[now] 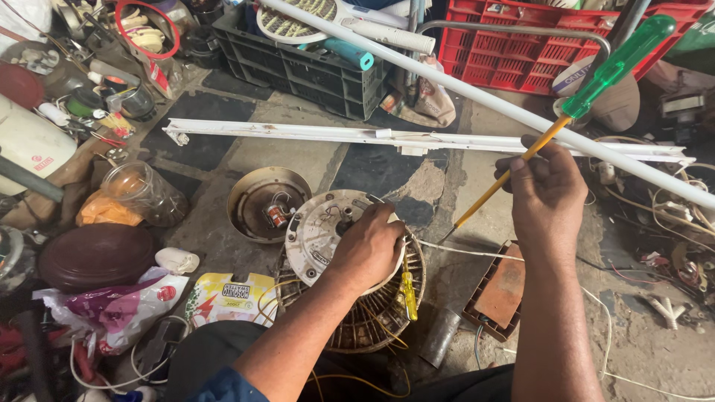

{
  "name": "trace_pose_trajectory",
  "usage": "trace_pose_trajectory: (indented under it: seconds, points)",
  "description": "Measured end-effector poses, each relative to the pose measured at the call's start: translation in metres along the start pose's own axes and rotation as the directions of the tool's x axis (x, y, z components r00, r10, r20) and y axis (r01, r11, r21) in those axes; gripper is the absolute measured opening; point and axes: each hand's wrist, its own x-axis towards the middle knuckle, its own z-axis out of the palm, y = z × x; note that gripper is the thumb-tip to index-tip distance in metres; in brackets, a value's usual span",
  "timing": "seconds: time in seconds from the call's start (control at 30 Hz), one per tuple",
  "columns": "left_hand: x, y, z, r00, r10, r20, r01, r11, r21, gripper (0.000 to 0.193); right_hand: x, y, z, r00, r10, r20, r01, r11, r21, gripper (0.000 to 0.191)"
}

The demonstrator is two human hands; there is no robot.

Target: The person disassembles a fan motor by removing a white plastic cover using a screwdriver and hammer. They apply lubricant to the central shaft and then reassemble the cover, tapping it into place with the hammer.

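My left hand point(366, 249) lies closed over the edge of the white round motor cover point(322, 232), which sits on the copper-wound fan stator point(372, 313) on the floor in front of me. My right hand point(546, 195) grips a long screwdriver point(555, 123) with a green handle; the tip points down toward the cover but does not touch it yet. I judge that I am at the step of opening the motor: the next move asks me to bring the tip to a screw or to the seam while the left hand keeps the cover steady. A small yellow tester screwdriver point(409, 295) lies on the windings. Just beside the cover stands the round metal housing point(267, 202), with a small part inside. Farther left, a clear plastic jar point(145, 192) lies tilted; what it holds I cannot tell. Behind, a dark crate point(298, 71) carries a racket-like swatter point(294, 18), and a red crate point(521, 48) stands near it.
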Motion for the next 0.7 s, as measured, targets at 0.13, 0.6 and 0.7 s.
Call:
trace_pose_trajectory:
  seconds: [0.13, 0.6, 0.7]
  points:
    - [0.003, -0.004, 0.009, 0.999, 0.028, 0.041, -0.033, 0.991, 0.130, 0.021, 0.000, 0.000, 0.001, 1.000, 0.005, 0.011, -0.005, 1.000, 0.013, 0.025]
    - [-0.023, -0.038, -0.063, 0.909, -0.228, -0.349, 0.149, 0.960, -0.238, 0.020, 0.003, 0.066, 0.000, 0.980, 0.185, -0.067, -0.197, 0.897, -0.397, 0.033]
    - [-0.050, -0.114, -0.082, 0.834, -0.378, -0.402, 0.183, 0.877, -0.444, 0.017, -0.001, 0.114, 0.010, 0.957, 0.286, -0.047, -0.253, 0.748, -0.613, 0.042]
